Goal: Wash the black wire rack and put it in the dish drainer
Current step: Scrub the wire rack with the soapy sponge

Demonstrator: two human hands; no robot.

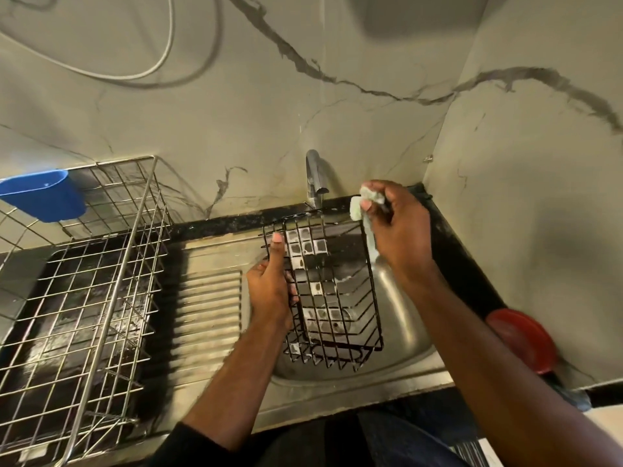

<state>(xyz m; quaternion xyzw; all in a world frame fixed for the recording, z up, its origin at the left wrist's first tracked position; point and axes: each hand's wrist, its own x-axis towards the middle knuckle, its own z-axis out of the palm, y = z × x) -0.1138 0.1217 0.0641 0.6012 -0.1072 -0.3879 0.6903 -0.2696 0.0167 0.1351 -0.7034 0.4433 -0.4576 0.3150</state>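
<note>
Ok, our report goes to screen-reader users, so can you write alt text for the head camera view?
Over a steel sink, a person's left hand grips a black wire rack under the faucet while the right hand holds a pale green sponge against its far right edge. A silver dish drainer with a blue cup stands left of the sink.

Around the kitchen sink

A metal tap [315,183] stands at the back of the steel sink [397,298], beside the ribbed draining board [205,308]. A blue plastic cup [43,195] hangs at the far left, a white cable [161,59] loops across the marbled wall [236,129] (grey-veined), and a red round thing [526,342] lies on the right.
</note>
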